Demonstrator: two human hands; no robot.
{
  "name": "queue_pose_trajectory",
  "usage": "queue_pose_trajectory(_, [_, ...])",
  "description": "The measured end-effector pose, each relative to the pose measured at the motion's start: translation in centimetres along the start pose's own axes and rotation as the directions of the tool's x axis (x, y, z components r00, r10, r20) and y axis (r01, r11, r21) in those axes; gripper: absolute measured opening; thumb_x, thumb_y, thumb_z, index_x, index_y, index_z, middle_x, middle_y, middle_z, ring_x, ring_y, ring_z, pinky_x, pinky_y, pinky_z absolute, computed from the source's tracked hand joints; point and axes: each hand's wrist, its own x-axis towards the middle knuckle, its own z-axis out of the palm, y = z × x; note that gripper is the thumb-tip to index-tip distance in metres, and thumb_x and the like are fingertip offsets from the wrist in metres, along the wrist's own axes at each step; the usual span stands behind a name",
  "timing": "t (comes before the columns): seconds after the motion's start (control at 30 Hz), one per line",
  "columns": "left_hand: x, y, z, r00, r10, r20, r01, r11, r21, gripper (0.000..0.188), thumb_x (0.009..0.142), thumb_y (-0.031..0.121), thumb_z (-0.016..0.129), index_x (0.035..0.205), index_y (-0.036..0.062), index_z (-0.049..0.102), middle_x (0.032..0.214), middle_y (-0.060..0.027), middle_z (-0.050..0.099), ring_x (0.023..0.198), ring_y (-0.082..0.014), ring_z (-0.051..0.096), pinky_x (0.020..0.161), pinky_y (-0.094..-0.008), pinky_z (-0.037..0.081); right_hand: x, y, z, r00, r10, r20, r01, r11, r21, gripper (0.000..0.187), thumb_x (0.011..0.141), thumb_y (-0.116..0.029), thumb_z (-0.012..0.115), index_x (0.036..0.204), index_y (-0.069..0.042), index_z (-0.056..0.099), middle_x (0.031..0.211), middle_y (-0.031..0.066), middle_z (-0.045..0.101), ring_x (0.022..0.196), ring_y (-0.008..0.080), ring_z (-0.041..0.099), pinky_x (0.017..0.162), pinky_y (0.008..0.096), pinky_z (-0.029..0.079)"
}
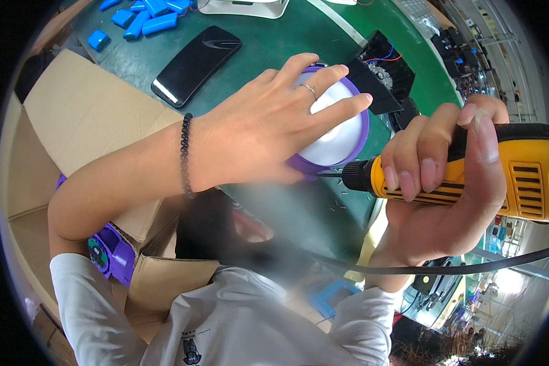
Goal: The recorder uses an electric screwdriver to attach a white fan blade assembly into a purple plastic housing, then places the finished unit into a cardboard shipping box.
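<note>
My left hand (262,122) spans a round housing (338,143) with a purple rim and a white face. Its fingers are spread over the white face, while the thumb lies by the near rim. A yellow-and-black electric screwdriver (527,183) lies sideways in my right hand (451,177), whose fingers are wrapped round its body. The thin bit points left and meets the lower edge of the purple rim, close to my left thumb. Whether a screw sits at the tip I cannot tell.
A black phone (198,64) lies on the green table (268,46). Several blue battery packs (158,23) are at the far left. A black box (384,76) with wires stands beyond the housing. An open cardboard box (97,110) holds purple parts (113,253). A black cable (427,268) crosses below my right hand.
</note>
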Motion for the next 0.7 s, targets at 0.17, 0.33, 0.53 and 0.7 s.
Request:
queue_pose_trajectory(0.17, [0.1,-0.2,0.1,0.999,0.033,-0.032,-0.032,0.998,0.051,0.098,0.063,0.029,0.085,0.147,0.0157,0.038,0.142,-0.0205,0.040,0.129,-0.0432,0.040,0.095,-0.0496,0.047,0.1,0.4,-0.5,0.999,-0.001,0.047,0.000,1.000,0.025,0.020,0.096,-0.025,0.049,0.100,-0.005,0.046,0.057,0.0010,0.040,0.042,0.0091,0.036,0.043,0.0246,0.037])
queue_pose_trajectory(0.33, [0.2,-0.2,0.1,0.999,0.037,-0.038,-0.034,0.997,0.073,0.097,0.062,0.029,0.085,0.146,0.0118,0.039,0.142,-0.0198,0.041,0.128,-0.0422,0.041,0.093,-0.0480,0.048,0.4,0.9,-1.4,0.987,-0.089,0.136,0.064,0.982,0.178,0.020,0.097,-0.025,0.048,0.101,-0.005,0.046,0.060,0.0011,0.043,0.044,0.0090,0.039,0.044,0.0237,0.039])
queue_pose_trajectory(0.53, [0.1,-0.2,0.2,0.997,0.050,-0.052,-0.045,0.995,0.086,0.096,0.061,0.030,0.085,0.143,0.0074,0.040,0.141,-0.0192,0.043,0.127,-0.0416,0.041,0.091,-0.0464,0.049,0.3,1.2,-1.5,0.983,-0.087,0.162,0.060,0.985,0.160,0.021,0.098,-0.026,0.046,0.102,-0.005,0.046,0.061,0.0012,0.043,0.045,0.0089,0.040,0.045,0.0237,0.039])
queue_pose_trajectory(0.7, [0.1,-0.2,0.2,0.998,0.048,-0.044,-0.043,0.994,0.101,0.096,0.061,0.032,0.085,0.142,0.0054,0.041,0.142,-0.0197,0.042,0.128,-0.0426,0.041,0.092,-0.0470,0.049,0.3,1.1,-1.5,0.984,-0.074,0.165,0.045,0.984,0.173,0.021,0.098,-0.025,0.046,0.102,-0.005,0.046,0.061,0.0011,0.043,0.045,0.0088,0.040,0.045,0.0236,0.039])
